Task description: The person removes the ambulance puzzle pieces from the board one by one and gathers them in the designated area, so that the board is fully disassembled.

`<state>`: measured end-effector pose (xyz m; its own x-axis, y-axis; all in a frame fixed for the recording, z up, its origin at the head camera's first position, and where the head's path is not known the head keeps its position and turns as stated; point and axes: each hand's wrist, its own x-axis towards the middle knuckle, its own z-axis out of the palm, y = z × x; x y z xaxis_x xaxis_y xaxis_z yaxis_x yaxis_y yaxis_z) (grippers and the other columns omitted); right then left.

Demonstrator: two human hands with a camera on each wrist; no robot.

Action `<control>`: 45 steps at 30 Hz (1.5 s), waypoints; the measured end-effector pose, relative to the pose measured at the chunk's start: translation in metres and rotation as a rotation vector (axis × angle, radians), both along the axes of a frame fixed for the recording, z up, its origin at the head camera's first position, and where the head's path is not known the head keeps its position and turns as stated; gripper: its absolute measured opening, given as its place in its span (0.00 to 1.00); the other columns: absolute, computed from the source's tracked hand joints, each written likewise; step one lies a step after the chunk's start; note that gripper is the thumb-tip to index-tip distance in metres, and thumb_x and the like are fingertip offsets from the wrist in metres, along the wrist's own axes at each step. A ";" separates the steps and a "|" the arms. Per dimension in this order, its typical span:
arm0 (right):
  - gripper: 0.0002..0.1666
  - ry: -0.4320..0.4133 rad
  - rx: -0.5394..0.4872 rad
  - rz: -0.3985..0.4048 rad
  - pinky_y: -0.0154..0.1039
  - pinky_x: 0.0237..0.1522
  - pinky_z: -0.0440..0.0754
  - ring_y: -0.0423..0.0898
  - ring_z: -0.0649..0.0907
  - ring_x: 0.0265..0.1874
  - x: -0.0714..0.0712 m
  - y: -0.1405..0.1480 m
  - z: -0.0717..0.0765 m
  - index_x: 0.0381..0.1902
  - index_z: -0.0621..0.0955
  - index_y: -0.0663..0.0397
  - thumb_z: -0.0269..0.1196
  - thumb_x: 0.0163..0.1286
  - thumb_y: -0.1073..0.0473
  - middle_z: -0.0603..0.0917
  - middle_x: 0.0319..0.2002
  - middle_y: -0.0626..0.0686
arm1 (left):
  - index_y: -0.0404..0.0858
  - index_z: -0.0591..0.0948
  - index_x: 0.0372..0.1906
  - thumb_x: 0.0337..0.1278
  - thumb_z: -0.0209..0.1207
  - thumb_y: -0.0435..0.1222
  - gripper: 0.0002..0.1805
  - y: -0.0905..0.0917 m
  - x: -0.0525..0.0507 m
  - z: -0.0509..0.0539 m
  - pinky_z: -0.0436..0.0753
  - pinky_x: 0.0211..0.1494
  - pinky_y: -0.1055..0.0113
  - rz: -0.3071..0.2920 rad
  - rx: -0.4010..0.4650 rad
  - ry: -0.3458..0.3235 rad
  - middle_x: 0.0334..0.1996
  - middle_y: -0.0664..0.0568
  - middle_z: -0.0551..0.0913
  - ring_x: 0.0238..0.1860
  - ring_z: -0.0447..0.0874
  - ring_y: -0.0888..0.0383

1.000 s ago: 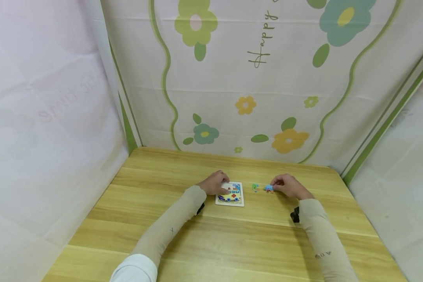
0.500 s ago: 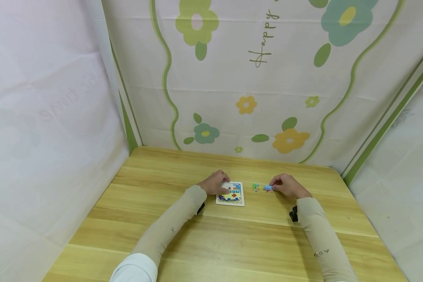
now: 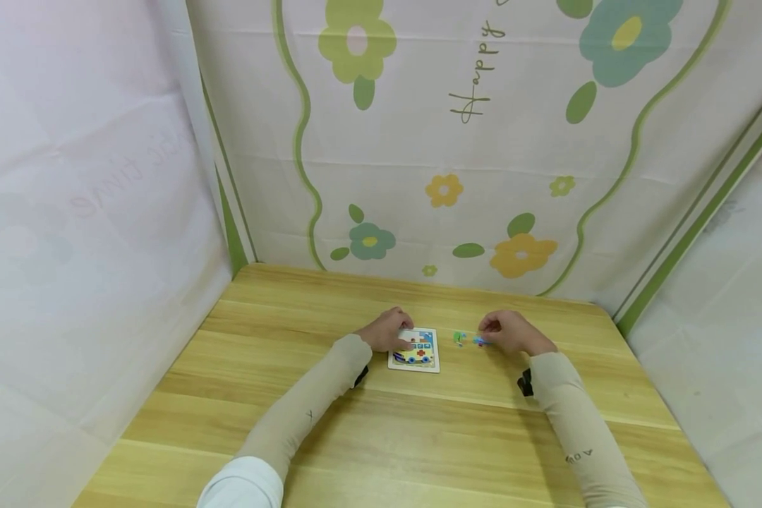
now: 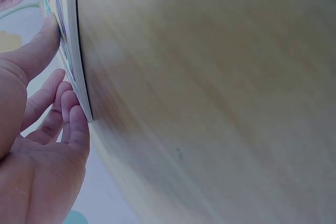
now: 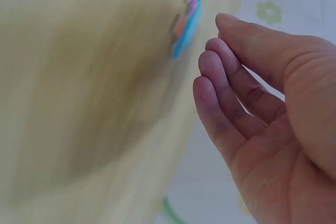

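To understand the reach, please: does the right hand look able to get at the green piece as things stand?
Probably yes. The right hand is near, and the green piece lies uncovered on the table; only the small blue piece lies between them.

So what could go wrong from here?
The left grip holds the puzzle board by one side, so a slip might shift it. The blue piece lies close to the right grip, so a fumble could push it away. The green piece, between board and blue piece, might get knocked.
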<state>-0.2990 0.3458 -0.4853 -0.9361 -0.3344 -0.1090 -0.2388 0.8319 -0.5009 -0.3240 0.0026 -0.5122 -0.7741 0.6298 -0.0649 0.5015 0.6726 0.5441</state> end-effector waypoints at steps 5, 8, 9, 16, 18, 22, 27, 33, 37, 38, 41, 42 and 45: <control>0.08 -0.003 -0.015 0.081 0.46 0.49 0.87 0.45 0.86 0.42 -0.003 -0.025 0.010 0.49 0.87 0.62 0.67 0.75 0.64 0.89 0.42 0.54 | 0.37 0.80 0.65 0.68 0.70 0.43 0.26 0.000 -0.001 0.001 0.79 0.67 0.60 -0.002 0.001 0.005 0.57 0.48 0.78 0.57 0.77 0.55; 0.08 -0.001 -0.011 0.123 0.44 0.47 0.87 0.43 0.86 0.40 -0.006 -0.043 0.009 0.47 0.87 0.61 0.68 0.74 0.64 0.89 0.41 0.53 | 0.37 0.80 0.65 0.68 0.70 0.43 0.26 0.000 -0.001 0.001 0.79 0.67 0.60 -0.001 -0.008 0.007 0.57 0.48 0.78 0.58 0.77 0.55; 0.07 0.001 -0.007 0.140 0.43 0.46 0.87 0.43 0.86 0.39 -0.007 -0.049 0.008 0.47 0.87 0.61 0.68 0.74 0.64 0.90 0.40 0.52 | 0.37 0.80 0.65 0.68 0.70 0.44 0.26 0.000 -0.001 0.001 0.79 0.67 0.60 0.000 -0.011 0.007 0.57 0.49 0.78 0.58 0.77 0.55; 0.07 -0.004 -0.002 0.201 0.40 0.44 0.87 0.40 0.85 0.37 -0.011 -0.085 0.003 0.46 0.88 0.60 0.69 0.73 0.64 0.90 0.39 0.51 | 0.36 0.80 0.64 0.69 0.70 0.44 0.25 0.002 0.000 -0.001 0.79 0.67 0.60 0.000 -0.011 0.007 0.57 0.48 0.78 0.58 0.77 0.54; 0.07 0.004 -0.002 0.219 0.40 0.43 0.87 0.40 0.85 0.37 -0.011 -0.092 0.004 0.46 0.88 0.61 0.69 0.73 0.65 0.90 0.39 0.52 | 0.36 0.80 0.64 0.69 0.70 0.44 0.25 0.002 -0.001 -0.001 0.79 0.68 0.59 -0.001 -0.008 0.006 0.57 0.48 0.78 0.58 0.77 0.54; 0.08 0.018 0.021 0.248 0.40 0.44 0.88 0.41 0.86 0.37 -0.010 -0.104 0.006 0.47 0.88 0.63 0.69 0.72 0.67 0.91 0.41 0.55 | 0.36 0.80 0.64 0.68 0.70 0.44 0.25 0.002 -0.001 -0.002 0.79 0.68 0.59 -0.007 -0.005 0.008 0.58 0.48 0.78 0.59 0.77 0.54; 0.06 0.023 0.077 0.247 0.41 0.45 0.88 0.41 0.85 0.38 -0.012 -0.112 0.004 0.45 0.89 0.61 0.70 0.71 0.68 0.91 0.42 0.56 | 0.36 0.80 0.64 0.69 0.70 0.44 0.25 0.002 -0.002 -0.001 0.79 0.67 0.60 -0.014 -0.012 0.013 0.57 0.48 0.78 0.58 0.77 0.55; 0.06 0.003 0.148 0.218 0.42 0.48 0.87 0.42 0.85 0.40 -0.018 -0.117 0.000 0.44 0.89 0.57 0.72 0.70 0.65 0.90 0.42 0.52 | 0.35 0.80 0.63 0.68 0.70 0.43 0.25 0.001 -0.002 0.000 0.79 0.67 0.59 -0.018 -0.007 0.012 0.57 0.47 0.78 0.58 0.78 0.54; 0.07 -0.030 0.149 0.194 0.43 0.49 0.87 0.43 0.85 0.41 -0.019 -0.118 0.000 0.44 0.89 0.57 0.72 0.70 0.65 0.89 0.42 0.52 | 0.35 0.80 0.64 0.68 0.70 0.43 0.25 0.000 -0.001 0.002 0.79 0.67 0.59 -0.018 -0.006 0.008 0.57 0.47 0.78 0.58 0.77 0.53; 0.07 -0.037 0.148 0.189 0.43 0.50 0.87 0.44 0.85 0.42 -0.019 -0.119 0.001 0.44 0.88 0.57 0.72 0.69 0.65 0.89 0.43 0.52 | 0.35 0.80 0.63 0.68 0.70 0.43 0.25 0.000 -0.001 0.002 0.79 0.67 0.59 -0.017 -0.005 0.008 0.57 0.47 0.78 0.58 0.78 0.53; 0.07 -0.055 0.158 0.175 0.44 0.50 0.87 0.44 0.85 0.43 -0.019 -0.119 0.003 0.45 0.88 0.57 0.72 0.70 0.65 0.89 0.44 0.52 | 0.35 0.80 0.64 0.69 0.70 0.43 0.25 0.000 -0.001 0.002 0.79 0.67 0.59 -0.015 -0.005 0.000 0.57 0.47 0.78 0.57 0.77 0.53; 0.08 -0.060 0.161 0.173 0.44 0.50 0.87 0.44 0.85 0.43 -0.018 -0.119 0.004 0.45 0.88 0.57 0.72 0.70 0.64 0.89 0.44 0.52 | 0.35 0.80 0.64 0.69 0.70 0.43 0.25 0.000 -0.001 0.003 0.79 0.67 0.58 -0.017 -0.005 0.001 0.57 0.46 0.78 0.57 0.77 0.53; 0.09 -0.067 0.182 0.174 0.44 0.51 0.86 0.44 0.85 0.43 -0.018 -0.120 0.007 0.47 0.89 0.57 0.73 0.69 0.64 0.89 0.44 0.52 | 0.36 0.79 0.64 0.69 0.69 0.45 0.26 -0.001 -0.007 -0.005 0.79 0.67 0.59 -0.034 -0.008 0.022 0.57 0.47 0.78 0.56 0.76 0.55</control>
<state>-0.3174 0.2253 -0.4784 -0.8550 -0.4589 -0.2419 -0.3574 0.8590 -0.3666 -0.3308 0.0020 -0.5176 -0.7538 0.6549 -0.0534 0.5357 0.6596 0.5272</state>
